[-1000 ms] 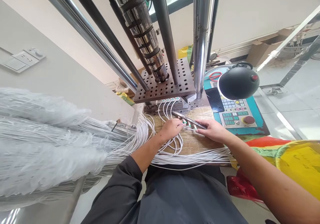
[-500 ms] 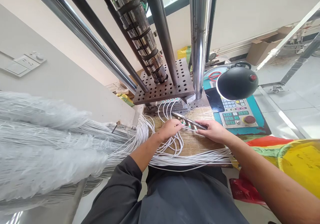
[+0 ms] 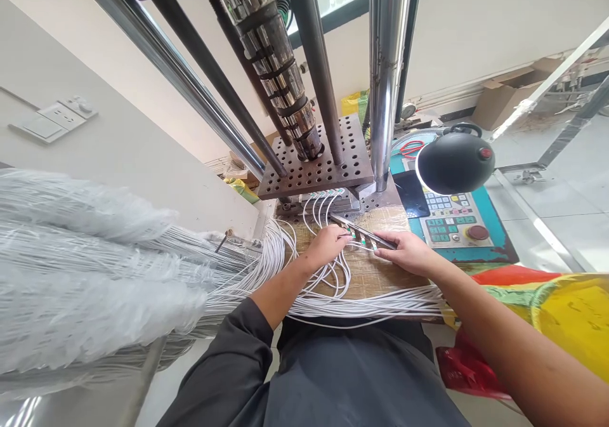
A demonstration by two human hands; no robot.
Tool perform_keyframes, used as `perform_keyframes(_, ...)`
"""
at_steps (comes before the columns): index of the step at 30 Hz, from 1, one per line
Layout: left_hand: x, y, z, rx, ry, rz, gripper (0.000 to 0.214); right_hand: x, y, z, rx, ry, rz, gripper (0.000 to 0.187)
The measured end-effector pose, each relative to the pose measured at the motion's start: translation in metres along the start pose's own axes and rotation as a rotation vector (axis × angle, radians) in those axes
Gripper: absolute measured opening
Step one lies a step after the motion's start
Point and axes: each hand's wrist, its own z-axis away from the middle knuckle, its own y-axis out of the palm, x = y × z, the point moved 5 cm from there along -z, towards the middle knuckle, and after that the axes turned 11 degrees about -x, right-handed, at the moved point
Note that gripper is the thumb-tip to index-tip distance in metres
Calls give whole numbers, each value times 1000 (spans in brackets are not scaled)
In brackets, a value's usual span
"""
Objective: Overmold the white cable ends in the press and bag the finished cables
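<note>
My left hand (image 3: 327, 244) rests on the brown work surface (image 3: 375, 273) with its fingers pinched on thin white cables (image 3: 333, 275) at their green-tipped ends. My right hand (image 3: 408, 252) lies beside it, fingers closed on the near end of a narrow metal bar (image 3: 362, 231) that carries the cable ends. More cable ends sit in a fixture (image 3: 326, 196) under the perforated steel plate (image 3: 316, 160) of the press.
Large bundles of white cable (image 3: 95, 275) fill the left. Steel columns (image 3: 384, 78) rise over the bench. A black lamp (image 3: 455, 159) hangs above a teal control panel (image 3: 451, 221). Yellow and red bags (image 3: 566, 313) lie at the right.
Both hands stay at the metal bar with hardly any movement; the view has shifted slightly.
</note>
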Motion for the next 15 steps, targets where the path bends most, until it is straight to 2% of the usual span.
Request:
perform_keyframes(4,4,-11,3,-142,-92,6,34,2,0,1,-10,14,-19,55)
perform_keyframes(9,11,-22,3,-283,-166,-252,40,1,0,0,-11,-1,-22,53)
perform_keyframes(11,13,-23,2,-268,-172,-343,39,0,0,0,-22,0,-21,55)
perform_keyframes(15,14,-23,1,-154,-111,-404,37,2,-1,1,-25,18,-4,56)
